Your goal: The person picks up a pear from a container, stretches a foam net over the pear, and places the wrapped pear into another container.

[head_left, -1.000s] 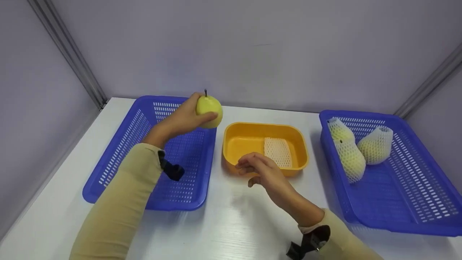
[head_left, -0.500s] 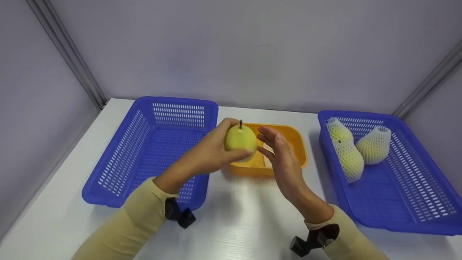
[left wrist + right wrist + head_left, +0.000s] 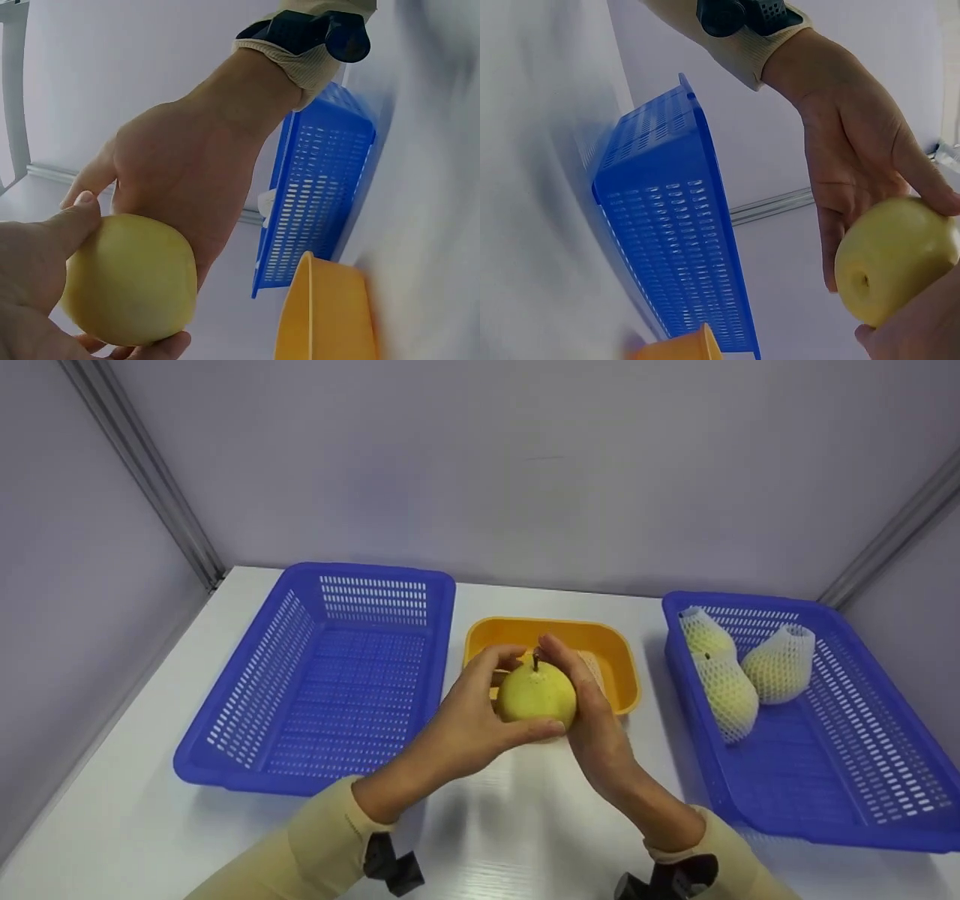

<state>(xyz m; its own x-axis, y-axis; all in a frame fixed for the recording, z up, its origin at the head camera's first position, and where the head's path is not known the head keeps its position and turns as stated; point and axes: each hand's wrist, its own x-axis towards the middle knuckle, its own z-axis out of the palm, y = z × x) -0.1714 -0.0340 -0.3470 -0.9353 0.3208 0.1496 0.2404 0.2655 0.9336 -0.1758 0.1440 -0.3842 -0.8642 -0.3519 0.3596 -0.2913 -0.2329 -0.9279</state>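
Note:
A yellow-green pear [image 3: 535,696], stem upward, is held above the table in front of the orange tub [image 3: 628,660]. My left hand [image 3: 474,721] grips it from the left, thumb across its near side and fingers behind. Against its right side rests my right hand [image 3: 597,727], with fingers extended up along the fruit. In the left wrist view the bare pear [image 3: 133,281] sits between both hands. The right wrist view shows the dimpled underside of the pear [image 3: 889,259], with the left hand [image 3: 855,135] around it. White foam net in the tub is mostly hidden.
A blue perforated basket [image 3: 442,660] stands on the left of the white table [image 3: 495,840]. Another blue basket [image 3: 795,810] on the right holds several pears [image 3: 778,664] in white foam nets. Grey walls enclose the back and sides.
My left hand has carried the pear from over the left basket rightward and nearer to me. My right hand has come up and now touches the pear's right side.

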